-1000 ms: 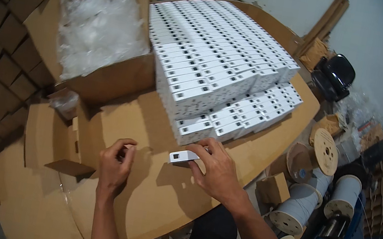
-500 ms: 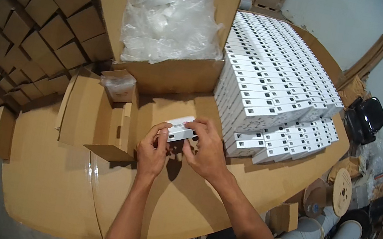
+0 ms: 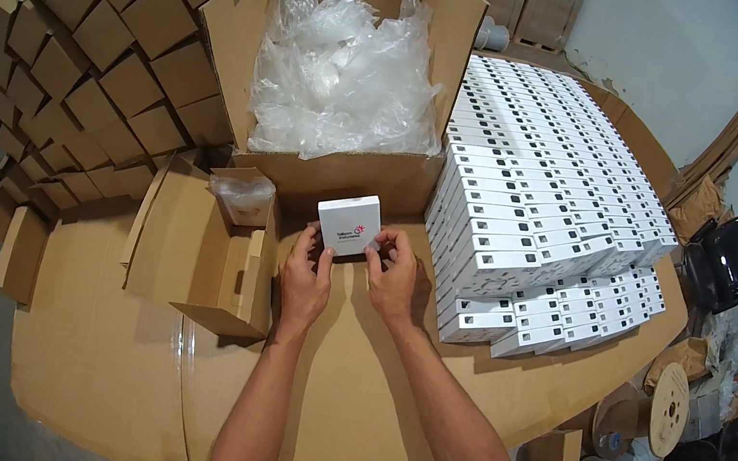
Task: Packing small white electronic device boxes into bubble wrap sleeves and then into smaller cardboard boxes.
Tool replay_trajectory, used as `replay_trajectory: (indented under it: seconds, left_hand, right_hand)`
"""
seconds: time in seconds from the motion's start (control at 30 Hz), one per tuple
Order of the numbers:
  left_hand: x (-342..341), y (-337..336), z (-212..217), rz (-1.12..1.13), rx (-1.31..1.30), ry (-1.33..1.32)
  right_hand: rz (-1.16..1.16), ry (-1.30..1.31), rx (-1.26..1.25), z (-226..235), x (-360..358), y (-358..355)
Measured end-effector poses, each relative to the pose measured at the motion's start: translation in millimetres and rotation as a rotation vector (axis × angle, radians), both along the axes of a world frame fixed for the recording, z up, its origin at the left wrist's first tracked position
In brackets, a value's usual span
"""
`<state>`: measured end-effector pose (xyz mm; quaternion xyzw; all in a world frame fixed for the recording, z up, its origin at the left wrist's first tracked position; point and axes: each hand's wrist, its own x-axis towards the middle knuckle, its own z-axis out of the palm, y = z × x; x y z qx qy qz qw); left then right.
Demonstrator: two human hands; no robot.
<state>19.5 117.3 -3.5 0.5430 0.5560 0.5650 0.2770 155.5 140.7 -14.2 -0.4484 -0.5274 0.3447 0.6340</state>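
A flat white box (image 3: pixel 348 225) with a small red and dark print stands tilted up between my hands, its broad face toward me. My left hand (image 3: pixel 306 281) grips its left edge, thumb on the front. On the opposite edge, my right hand (image 3: pixel 393 276) holds it near the lower corner. Just left of my hands, an open brown carton (image 3: pixel 221 299) lies with its opening showing; a clear plastic bag (image 3: pixel 245 198) sits in its far end. Many matching white boxes (image 3: pixel 507 254) are stacked in rows to the right.
A large open carton (image 3: pixel 343 153) full of clear plastic bags (image 3: pixel 345 80) stands behind my hands. Brown cartons (image 3: pixel 117 42) pile up at the left. Cardboard (image 3: pixel 103 362) covers the table. Cable spools (image 3: pixel 666 407) and a black chair (image 3: pixel 722 252) are off to the right.
The white box has been turned from showing its narrow side to showing its broad printed face. Both hands now hold it by opposite edges. The whole view has shifted slightly.
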Motion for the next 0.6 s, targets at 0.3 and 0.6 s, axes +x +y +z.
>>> replay_trajectory:
  seconds: [0.3, 0.6]
  left_hand:
    - [-7, 6, 4, 0.087, 0.047, 0.169]
    - [-3, 1, 10, 0.122, 0.048, 0.306]
  right_hand:
    - [-0.077, -0.328, -0.008, 10, 3, 0]
    - [-0.118, -0.386, 0.015, 6, 3, -2]
